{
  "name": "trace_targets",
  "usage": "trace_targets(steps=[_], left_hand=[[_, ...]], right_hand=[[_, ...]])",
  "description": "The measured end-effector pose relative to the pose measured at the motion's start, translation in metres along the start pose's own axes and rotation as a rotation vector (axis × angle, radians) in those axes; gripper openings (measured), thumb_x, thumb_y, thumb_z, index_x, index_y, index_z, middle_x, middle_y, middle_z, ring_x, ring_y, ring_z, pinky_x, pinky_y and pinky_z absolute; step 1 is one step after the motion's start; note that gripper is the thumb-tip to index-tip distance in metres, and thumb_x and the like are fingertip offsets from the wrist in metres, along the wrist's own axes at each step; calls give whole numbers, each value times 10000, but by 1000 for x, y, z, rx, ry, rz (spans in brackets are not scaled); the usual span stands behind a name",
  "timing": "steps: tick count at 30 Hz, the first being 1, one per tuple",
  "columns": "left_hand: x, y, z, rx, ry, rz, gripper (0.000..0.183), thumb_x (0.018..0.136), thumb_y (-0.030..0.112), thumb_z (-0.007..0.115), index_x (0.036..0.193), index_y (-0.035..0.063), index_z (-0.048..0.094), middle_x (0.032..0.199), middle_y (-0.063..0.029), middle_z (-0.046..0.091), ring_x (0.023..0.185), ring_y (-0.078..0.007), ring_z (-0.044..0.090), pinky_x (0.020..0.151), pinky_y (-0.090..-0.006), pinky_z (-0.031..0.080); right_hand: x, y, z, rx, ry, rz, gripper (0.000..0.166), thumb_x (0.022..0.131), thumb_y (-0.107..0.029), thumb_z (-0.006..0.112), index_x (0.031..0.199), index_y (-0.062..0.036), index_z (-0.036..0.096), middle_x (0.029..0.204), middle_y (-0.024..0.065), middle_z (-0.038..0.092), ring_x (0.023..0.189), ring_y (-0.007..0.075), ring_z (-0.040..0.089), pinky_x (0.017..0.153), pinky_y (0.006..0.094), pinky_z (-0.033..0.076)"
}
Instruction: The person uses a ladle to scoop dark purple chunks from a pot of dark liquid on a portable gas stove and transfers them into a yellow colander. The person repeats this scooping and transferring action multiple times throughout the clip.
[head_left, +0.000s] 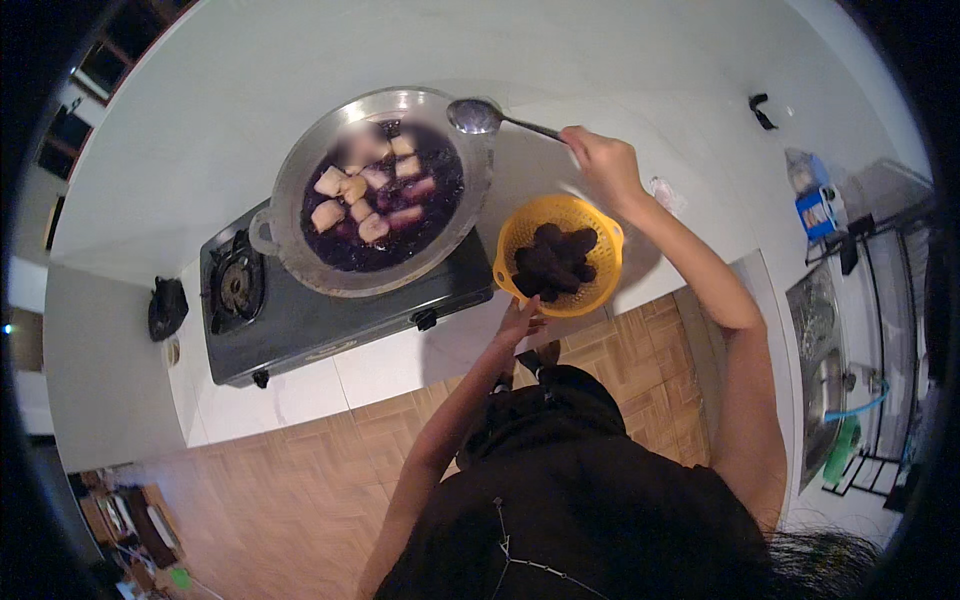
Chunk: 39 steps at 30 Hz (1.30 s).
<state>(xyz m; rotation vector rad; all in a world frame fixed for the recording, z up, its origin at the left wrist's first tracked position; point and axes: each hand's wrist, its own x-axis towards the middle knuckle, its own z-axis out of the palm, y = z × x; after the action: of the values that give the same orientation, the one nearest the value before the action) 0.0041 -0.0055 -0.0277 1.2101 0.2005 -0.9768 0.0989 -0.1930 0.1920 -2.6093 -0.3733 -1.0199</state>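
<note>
My right hand (606, 166) grips the handle of a metal ladle (475, 117), whose bowl is over the right rim of a large metal wok (300, 255). Dark purple liquid (337, 251) fills much of the wok. Pale chunks of food (328, 216) float in it, and a couple look stained purple. A yellow plastic colander (607, 274) stands right of the wok and holds several dark brown or purple pieces (559, 259). The fingers of my left hand (517, 322) are at the colander's near edge; their grip is partly hidden.
The wok sits on a black two-burner gas stove (315, 322); its left burner (237, 285) is exposed. A black plastic bag (166, 307) lies left of the stove. A crumpled clear plastic bag (666, 195) is beyond my right forearm. At far right are a metal sink (825, 390) and a black rack (877, 300).
</note>
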Motion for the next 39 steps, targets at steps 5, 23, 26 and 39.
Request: trace_targets(steps=[5, 23, 26, 39], left_hand=[[10, -5, -6, -76, -38, -16, 501, 774, 332, 503, 1118, 76, 244, 882, -119, 529, 661, -182, 579, 527, -250, 458], [13, -13, 22, -222, 164, 158, 402, 799, 138, 438, 1154, 148, 252, 1054, -123, 419, 859, -260, 520, 655, -371, 503], [9, -15, 23, -201, 222, 148, 392, 801, 148, 427, 1152, 136, 250, 1040, -120, 442, 843, -259, 527, 686, -390, 487], [16, -9, 59, 3, 632, 508, 497, 749, -21, 417, 1200, 107, 253, 1073, -61, 430, 864, -154, 492, 666, -259, 450]], right_hand=[[-71, 16, -50, 250, -158, 834, 211, 775, -225, 498, 716, -41, 582, 571, 127, 544, 483, 248, 528, 440, 305, 377], [-179, 108, 23, -13, -308, 304, 309, 700, -268, 582, 968, -134, 506, 655, 55, 500, 552, 214, 526, 472, 296, 436], [-171, 104, 36, 279, -87, 670, 503, 669, -363, 610, 1071, -119, 432, 606, 51, 477, 542, 218, 509, 510, 318, 430], [-191, 115, 62, 548, -105, 852, 417, 767, -419, 472, 718, -15, 564, 627, 135, 566, 556, 246, 563, 509, 341, 421]])
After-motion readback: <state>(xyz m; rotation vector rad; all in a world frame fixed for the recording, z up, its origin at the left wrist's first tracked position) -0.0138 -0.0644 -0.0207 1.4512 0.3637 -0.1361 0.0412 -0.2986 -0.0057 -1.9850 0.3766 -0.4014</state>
